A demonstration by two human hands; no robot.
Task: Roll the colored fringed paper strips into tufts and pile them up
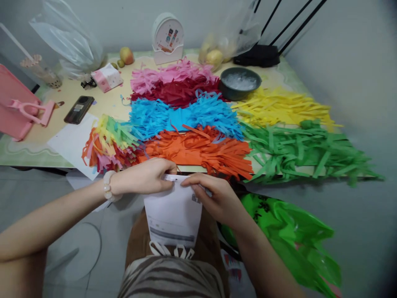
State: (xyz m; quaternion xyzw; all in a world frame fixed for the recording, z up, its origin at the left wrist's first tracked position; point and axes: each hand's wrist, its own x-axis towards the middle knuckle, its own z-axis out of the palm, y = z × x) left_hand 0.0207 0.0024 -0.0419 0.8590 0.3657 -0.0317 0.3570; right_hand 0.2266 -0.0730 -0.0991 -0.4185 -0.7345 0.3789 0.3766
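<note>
A white printed sheet of paper (173,213) hangs over my lap, its top edge at the table's front. My left hand (151,176), with a pale bead bracelet at the wrist, is closed on the upper left of the sheet. On the upper right, my right hand (214,194) pinches the edge between thumb and fingers. A small dark spot shows on the paper between both hands. Just beyond lies an orange bundle of paper fringe (195,149), with a blue fringe bundle (182,116) behind it. Left of these is a multicoloured fringe bunch (110,145).
Dark red (176,92), pink (173,74), yellow (282,107) and green fringe (304,145) cover more of the table. A dark bowl (240,85), a phone (79,109) and a pink stand (21,103) stand around them. A green plastic bag (285,236) hangs at right.
</note>
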